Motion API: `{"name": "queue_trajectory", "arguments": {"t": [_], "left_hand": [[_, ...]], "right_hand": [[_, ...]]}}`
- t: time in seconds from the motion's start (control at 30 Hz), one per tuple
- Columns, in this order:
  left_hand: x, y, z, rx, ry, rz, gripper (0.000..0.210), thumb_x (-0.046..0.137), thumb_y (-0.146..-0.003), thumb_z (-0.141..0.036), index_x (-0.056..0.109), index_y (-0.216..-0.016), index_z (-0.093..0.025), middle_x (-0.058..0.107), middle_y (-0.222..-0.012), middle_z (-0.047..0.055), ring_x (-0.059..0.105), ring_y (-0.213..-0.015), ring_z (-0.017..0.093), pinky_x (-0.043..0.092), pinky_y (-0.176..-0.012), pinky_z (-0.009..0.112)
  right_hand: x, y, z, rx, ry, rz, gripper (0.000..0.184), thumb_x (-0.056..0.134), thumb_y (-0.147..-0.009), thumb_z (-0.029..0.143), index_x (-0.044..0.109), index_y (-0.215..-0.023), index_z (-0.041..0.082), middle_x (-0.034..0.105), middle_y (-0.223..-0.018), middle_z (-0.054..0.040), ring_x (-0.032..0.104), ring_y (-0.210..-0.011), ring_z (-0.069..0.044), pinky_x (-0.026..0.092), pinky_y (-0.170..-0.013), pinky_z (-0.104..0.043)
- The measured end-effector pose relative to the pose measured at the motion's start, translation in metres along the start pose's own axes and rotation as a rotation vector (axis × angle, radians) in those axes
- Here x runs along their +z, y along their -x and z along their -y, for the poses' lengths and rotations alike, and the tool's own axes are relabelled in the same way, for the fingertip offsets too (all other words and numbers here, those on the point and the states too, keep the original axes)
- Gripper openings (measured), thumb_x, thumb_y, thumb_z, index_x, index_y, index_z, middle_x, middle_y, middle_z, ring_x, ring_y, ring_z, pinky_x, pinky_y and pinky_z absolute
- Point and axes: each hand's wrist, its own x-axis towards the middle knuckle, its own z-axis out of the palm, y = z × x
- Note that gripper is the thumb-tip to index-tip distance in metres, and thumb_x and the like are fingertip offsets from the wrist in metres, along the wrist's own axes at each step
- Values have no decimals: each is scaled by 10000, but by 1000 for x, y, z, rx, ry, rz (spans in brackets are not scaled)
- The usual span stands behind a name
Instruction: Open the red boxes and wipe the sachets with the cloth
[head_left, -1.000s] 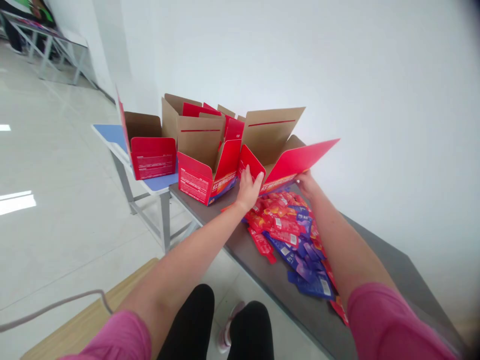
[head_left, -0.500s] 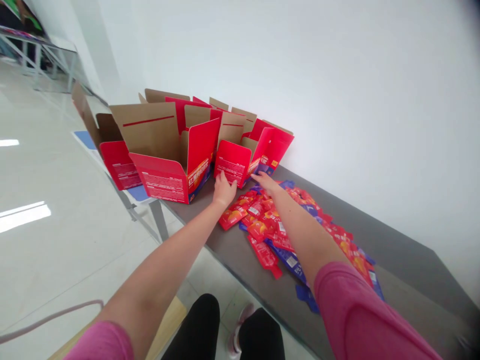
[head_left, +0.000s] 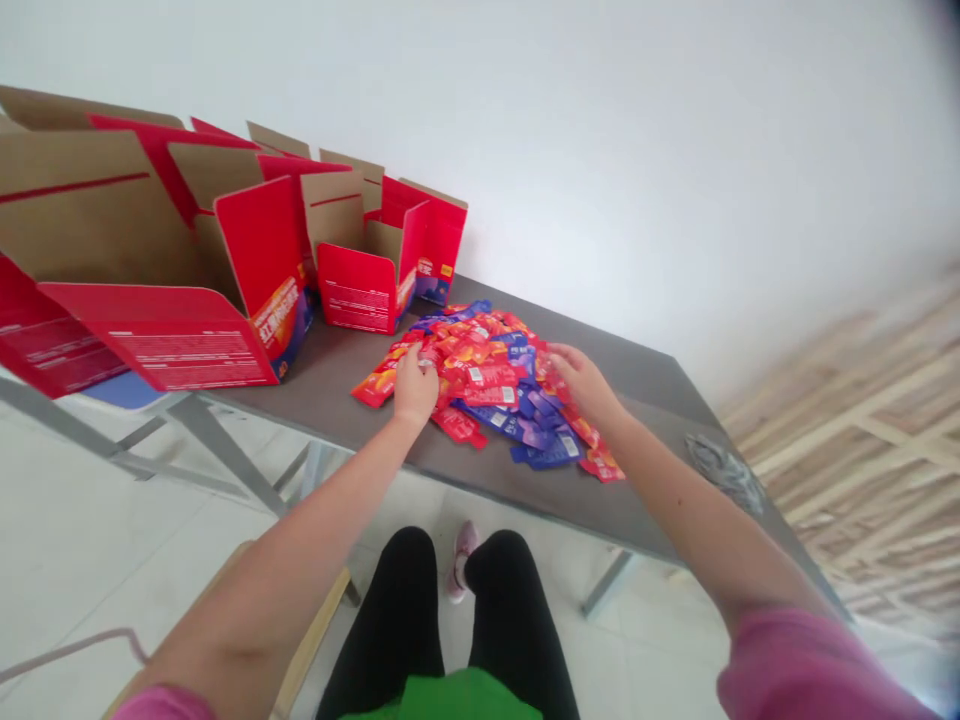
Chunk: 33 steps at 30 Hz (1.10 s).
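Note:
A heap of red and blue-purple spouted pouches (head_left: 491, 375) lies on the grey table. My left hand (head_left: 416, 385) rests at the heap's left side, thumb and forefinger apart against the red pouches there. On the opposite side my right hand (head_left: 585, 385) touches the pouches with its fingers stretched out. Neither hand lifts a pouch clear of the heap. Left of the pouches stands a small red carton (head_left: 356, 290) with its flaps up, next to a larger open red carton (head_left: 172, 335).
More open cartons (head_left: 439, 230) stand behind, near the white wall. A crumpled grey, clear-looking bundle (head_left: 724, 470) lies toward the right end of the table (head_left: 630, 345). Blurred wooden racks or pallets (head_left: 862, 450) fill the far right. A blue-topped stool (head_left: 131, 390) sits under the left cartons.
My view has swung to the right. My left hand has gone from the small carton's front to the pouches, and my right hand from beside the carton to the heap's right side.

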Motion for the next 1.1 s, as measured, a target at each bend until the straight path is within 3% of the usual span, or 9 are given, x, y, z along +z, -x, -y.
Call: {"name": "queue_trajectory", "arguments": {"t": [0.13, 0.27, 0.33, 0.43, 0.53, 0.63, 0.8, 0.9, 1.1], "left_hand": [[27, 48, -42, 68, 81, 141, 477, 456, -854, -71, 548, -1317, -136, 590, -1330, 143, 488, -1313, 260, 335, -1159, 434], [47, 130, -92, 157, 166, 384, 431, 425, -878, -93, 591, -1273, -137, 663, -1214, 136, 580, -1209, 254, 429, -1085, 435], [43, 183, -111, 211, 207, 539, 407, 422, -887, -112, 618, -1241, -146, 704, -1120, 114, 656, -1068, 237, 509, -989, 423], [22, 254, -125, 318, 252, 760, 324, 503, -859, -134, 694, -1111, -203, 743, -1018, 56, 694, -942, 203, 556, -903, 359], [5, 291, -124, 398, 178, 968, 335, 503, -867, -143, 688, -1138, -209, 722, -1122, 72, 677, -1015, 204, 538, -942, 349], [17, 282, -115, 483, -9, 996, 399, 483, -876, -141, 631, -1243, -195, 691, -1206, 85, 657, -1094, 204, 519, -982, 343], [78, 228, -94, 515, -203, 840, 454, 422, -882, -100, 565, -1312, -133, 623, -1298, 155, 617, -1183, 246, 486, -1027, 414], [113, 211, -85, 579, -236, 818, 465, 408, -892, -88, 542, -1335, -139, 599, -1347, 149, 566, -1256, 243, 443, -1077, 425], [178, 206, -89, 684, -260, 857, 471, 474, -890, -83, 514, -1357, -114, 541, -1432, 169, 484, -1341, 247, 367, -1133, 438]], "right_hand": [[-49, 86, -15, 72, 63, -163, 462, 594, -802, 609, 665, -1070, 239, 703, -1090, -59, 619, -1064, -260, 469, -976, -428], [-77, 149, -31, 109, 101, -272, 483, 567, -803, 634, 669, -1067, 242, 719, -1034, -71, 650, -976, -268, 505, -898, -416], [-89, 171, -41, 116, 143, -308, 479, 570, -801, 622, 675, -1064, 237, 720, -1048, -80, 652, -979, -268, 502, -905, -413], [-119, 187, -61, 149, 248, -368, 473, 582, -794, 595, 685, -1054, 214, 715, -1052, -100, 646, -972, -276, 489, -921, -427], [-165, 182, -85, 227, 400, -466, 492, 553, -818, 546, 675, -1105, 165, 675, -1136, -150, 609, -1029, -301, 443, -978, -469], [-212, 165, -109, 375, 558, -555, 526, 525, -848, 471, 612, -1245, 137, 555, -1327, -200, 500, -1225, -342, 344, -1069, -505], [-253, 139, -151, 649, 703, -583, 675, 609, -813, 478, 444, -1434, 270, 251, -1583, -148, 231, -1433, -406, 246, -1095, -604], [-262, 132, -171, 729, 686, -545, 695, 703, -740, 452, 511, -1384, 274, 335, -1542, -161, 294, -1404, -430, 253, -1085, -621], [-270, 140, -182, 705, 545, -593, 476, 692, -682, 257, 665, -1154, 203, 558, -1340, -165, 496, -1263, -349, 350, -1057, -477]]}}
